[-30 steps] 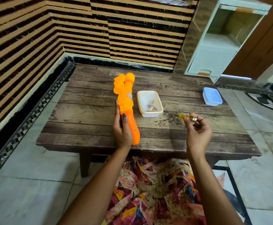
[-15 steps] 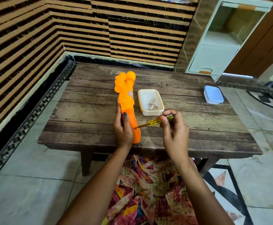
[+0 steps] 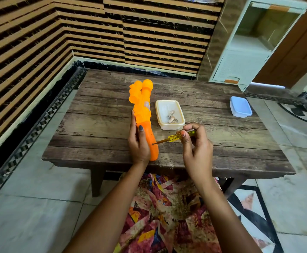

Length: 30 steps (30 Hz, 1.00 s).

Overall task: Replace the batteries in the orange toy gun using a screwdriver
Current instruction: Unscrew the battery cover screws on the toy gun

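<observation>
Now sets the tip of the screwdriver [image 3: 174,138], pinched at its yellow handle by the fingers [image 3: 183,133] of the right hand [image 3: 197,150] and brought in from farther right, against the toy gun [image 3: 143,110] just beside the left hand [image 3: 139,146] clasping its grip on the desk [image 3: 94,125], seemingly ready to unscrew.

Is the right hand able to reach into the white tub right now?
Probably yes: the white tub sits open just past the right hand, with nothing between them. But that hand is gripping the screwdriver, so it would likely set that down first.
</observation>
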Motion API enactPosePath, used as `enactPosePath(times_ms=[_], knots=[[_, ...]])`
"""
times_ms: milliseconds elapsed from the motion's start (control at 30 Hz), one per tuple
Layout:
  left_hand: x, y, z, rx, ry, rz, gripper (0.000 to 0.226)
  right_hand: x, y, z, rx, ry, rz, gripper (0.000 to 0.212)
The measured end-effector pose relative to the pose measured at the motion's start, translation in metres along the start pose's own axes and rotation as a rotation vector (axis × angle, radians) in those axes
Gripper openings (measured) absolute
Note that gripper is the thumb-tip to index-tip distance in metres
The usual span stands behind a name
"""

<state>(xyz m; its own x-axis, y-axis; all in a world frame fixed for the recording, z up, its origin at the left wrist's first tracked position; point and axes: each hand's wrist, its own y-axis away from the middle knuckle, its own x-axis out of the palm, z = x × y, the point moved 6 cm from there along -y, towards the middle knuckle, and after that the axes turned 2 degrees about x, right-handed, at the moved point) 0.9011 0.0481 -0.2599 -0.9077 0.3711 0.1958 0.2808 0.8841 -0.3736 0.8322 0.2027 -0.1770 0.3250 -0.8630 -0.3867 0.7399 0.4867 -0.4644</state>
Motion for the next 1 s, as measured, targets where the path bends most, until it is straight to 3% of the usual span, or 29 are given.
enactPosePath(times_ms=[267, 400, 733, 867, 1000], knots=[[-0.001, -0.0002, -0.0008, 0.009, -0.016, -0.004, 0.067, 0.0019, -0.0005, 0.0004, -0.017, -0.007, 0.001, 0.01], [-0.0019, 0.0001, 0.0015, -0.022, -0.046, -0.023, 0.051, 0.0023, 0.0012, 0.0023, -0.027, -0.022, 0.012, 0.01], [-0.0022, 0.0005, -0.0021, -0.001, -0.059, -0.028, 0.049, 0.001, 0.0033, 0.0088, -0.087, -0.141, 0.115, 0.024], [-0.0023, 0.001, -0.0039, 0.019, -0.071, -0.028, 0.049, 0.0011, 0.0021, 0.008, 0.0, -0.283, 0.089, 0.038], [-0.0027, 0.0003, -0.0038, 0.023, -0.043, -0.037, 0.049, 0.0024, 0.001, 0.0008, 0.15, -0.481, 0.057, 0.025]])
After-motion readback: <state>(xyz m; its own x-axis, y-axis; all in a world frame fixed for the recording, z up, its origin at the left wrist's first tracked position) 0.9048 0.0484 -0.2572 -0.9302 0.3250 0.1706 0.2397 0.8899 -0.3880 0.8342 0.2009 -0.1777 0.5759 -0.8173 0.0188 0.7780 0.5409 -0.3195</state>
